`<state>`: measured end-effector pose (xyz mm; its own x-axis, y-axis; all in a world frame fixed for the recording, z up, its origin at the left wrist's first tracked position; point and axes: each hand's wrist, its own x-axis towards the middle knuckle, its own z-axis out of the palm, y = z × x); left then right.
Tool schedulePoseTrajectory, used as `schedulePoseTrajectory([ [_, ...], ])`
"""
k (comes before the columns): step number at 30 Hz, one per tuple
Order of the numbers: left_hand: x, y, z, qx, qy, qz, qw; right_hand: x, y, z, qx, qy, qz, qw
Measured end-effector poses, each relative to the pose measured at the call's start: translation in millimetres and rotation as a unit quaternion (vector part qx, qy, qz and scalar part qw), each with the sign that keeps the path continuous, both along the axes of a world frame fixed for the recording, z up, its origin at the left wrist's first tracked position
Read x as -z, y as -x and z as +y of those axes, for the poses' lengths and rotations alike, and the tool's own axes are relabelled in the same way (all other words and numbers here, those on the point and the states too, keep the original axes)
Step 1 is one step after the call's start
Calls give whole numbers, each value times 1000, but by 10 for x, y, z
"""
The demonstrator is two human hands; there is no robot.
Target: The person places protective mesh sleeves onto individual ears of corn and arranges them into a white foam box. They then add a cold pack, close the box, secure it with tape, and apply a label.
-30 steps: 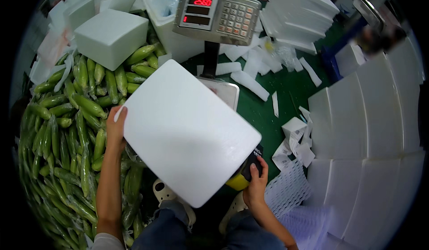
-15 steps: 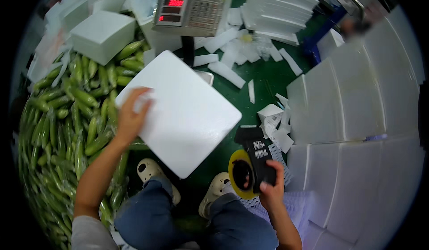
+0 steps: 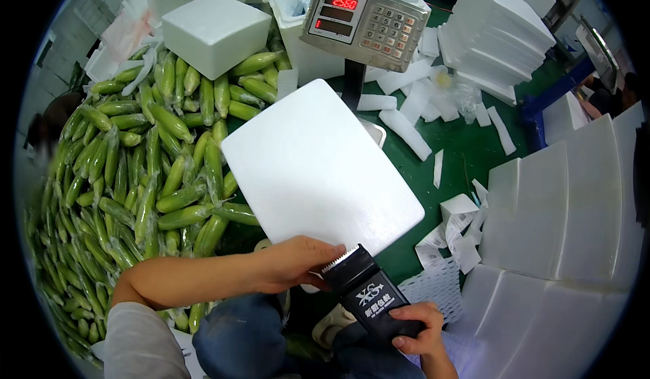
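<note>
My right hand [image 3: 418, 329] grips a black tape dispenser [image 3: 377, 299] by its lower end. The toothed edge of the dispenser points up and left, over the near corner of a white foam box [image 3: 318, 162]. My left hand [image 3: 302, 264] is closed at that toothed edge, thumb and fingers together; what they pinch is hidden. The box shows its smooth white top and sits on a scale, of which only a corner of the metal platform [image 3: 374, 132] shows behind it. The scale's grey display head [image 3: 365, 25] with red lit digits stands beyond.
Plastic-wrapped green vegetables [image 3: 142, 176], long and maybe corn or gourds, are heaped on the left, with a white foam box [image 3: 215, 33] on top. Foam lids [image 3: 497, 33] are stacked back right. White foam boxes [image 3: 562, 209] wall the right side. Foam strips [image 3: 406, 132] and crumpled labels [image 3: 459, 223] litter the green floor.
My left hand has left the box top and come down to the dispenser's toothed edge. The dispenser has turned, its toothed end now toward my left hand. The scale's digits have changed.
</note>
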<state>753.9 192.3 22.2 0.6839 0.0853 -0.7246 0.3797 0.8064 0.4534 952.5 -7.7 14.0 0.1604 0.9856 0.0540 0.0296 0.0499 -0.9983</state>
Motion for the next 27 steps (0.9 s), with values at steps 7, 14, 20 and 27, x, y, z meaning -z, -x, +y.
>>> schedulePoseTrajectory([
  [7,177,293,1695,45,-620,114,775,109,-285,-514,71,100,-108,987],
  [14,604,569,3923,21,-647,218,730,-53,-274,-320,57,212,-12,976],
  [20,2425,421,3558,168,-574,83,797,368,-344,-343,34,275,-6,961],
  [27,2135,-27,3406,337,-558,122,749,581,-364,-480,59,230,-42,971],
])
